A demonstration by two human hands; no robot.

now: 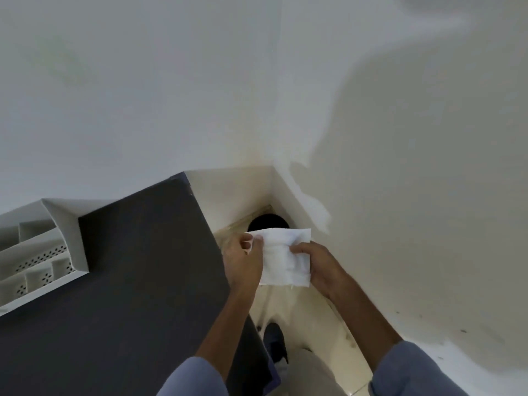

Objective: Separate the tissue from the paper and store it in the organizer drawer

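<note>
Both forearms are bare from wrist to near the elbow. The left sleeve (194, 377) and right sleeve (411, 372) are light blue cloth, pushed up and loose. Below them show light grey trousers (311, 372) and a dark shoe (275, 340).

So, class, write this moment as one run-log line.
left hand: pinching tissue | right hand: gripping it | over floor beside dark table | organizer: untouched

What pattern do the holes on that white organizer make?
Small flower-like clusters of punched holes on the white organizer, seen in the head view.
</note>
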